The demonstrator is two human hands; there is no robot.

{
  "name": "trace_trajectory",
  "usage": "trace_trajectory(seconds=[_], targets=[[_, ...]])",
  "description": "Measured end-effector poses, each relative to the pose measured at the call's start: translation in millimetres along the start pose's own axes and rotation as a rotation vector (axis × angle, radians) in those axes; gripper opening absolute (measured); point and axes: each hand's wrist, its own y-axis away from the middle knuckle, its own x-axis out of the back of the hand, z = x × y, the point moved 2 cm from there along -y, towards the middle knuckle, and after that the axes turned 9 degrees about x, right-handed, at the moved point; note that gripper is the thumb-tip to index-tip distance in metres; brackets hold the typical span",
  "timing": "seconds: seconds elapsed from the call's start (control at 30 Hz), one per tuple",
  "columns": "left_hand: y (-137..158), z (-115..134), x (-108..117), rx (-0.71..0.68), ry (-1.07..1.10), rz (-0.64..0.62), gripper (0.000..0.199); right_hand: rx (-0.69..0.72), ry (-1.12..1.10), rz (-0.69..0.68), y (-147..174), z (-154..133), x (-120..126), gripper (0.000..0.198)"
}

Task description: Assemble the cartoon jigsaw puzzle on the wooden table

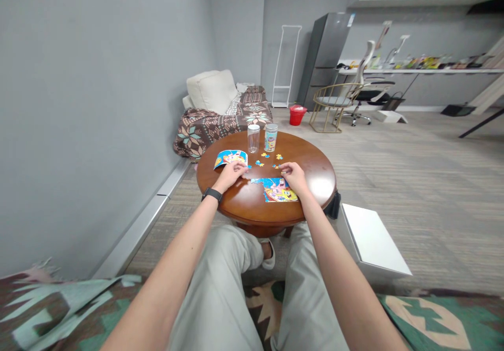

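Observation:
On the round wooden table (pixel 252 209), a partly assembled jigsaw puzzle (pixel 280 191) shows a yellow and a pink cartoon figure on blue. My left hand (pixel 232 174), with a black band at the wrist, has its fingertips pinched at a small blue puzzle piece (pixel 249 167). Bent fingers of my right hand (pixel 294 177) come together above the puzzle's upper right corner; what is between them is too small to make out. Several loose puzzle pieces (pixel 260 163) lie between the hands and beyond. A curled picture sheet (pixel 232 157) sits beyond my left hand.
A clear jar (pixel 253 140) and a printed jar (pixel 270 138) stand at the table's far side. Behind are a patterned covered sofa (pixel 220 125) and a red bin (pixel 297 115). A white box (pixel 376 235) stands on the floor to the right.

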Motion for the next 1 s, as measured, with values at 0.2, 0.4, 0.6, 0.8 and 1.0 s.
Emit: trace_trajectory(seconds=[0.2, 0.4, 0.6, 0.8, 1.0], targets=[[-1.6, -0.1, -0.5, -0.004, 0.007, -0.001, 0.028, 0.007, -0.015, 0.054, -0.6, 6.9, -0.4, 0.024], [-0.5, 1.3, -2.6, -0.004, 0.066, 0.004, 0.027, -0.1, -0.127, 0.059, -0.5, 5.4, -0.5, 0.012], [-0.4, 0.6, -1.9, 0.018, 0.066, 0.032, 0.025, -0.061, -0.059, 0.067, 0.9, -0.7, 3.3, 0.015], [-1.1, -0.5, -0.9, 0.01, 0.075, 0.006, 0.019, -0.06, -0.062, 0.047, 0.5, 2.6, 1.9, 0.019], [0.9, 1.3, -0.2, -0.016, -0.009, 0.005, 0.015, -0.04, -0.084, 0.067, 0.8, 3.1, 0.7, 0.019]])
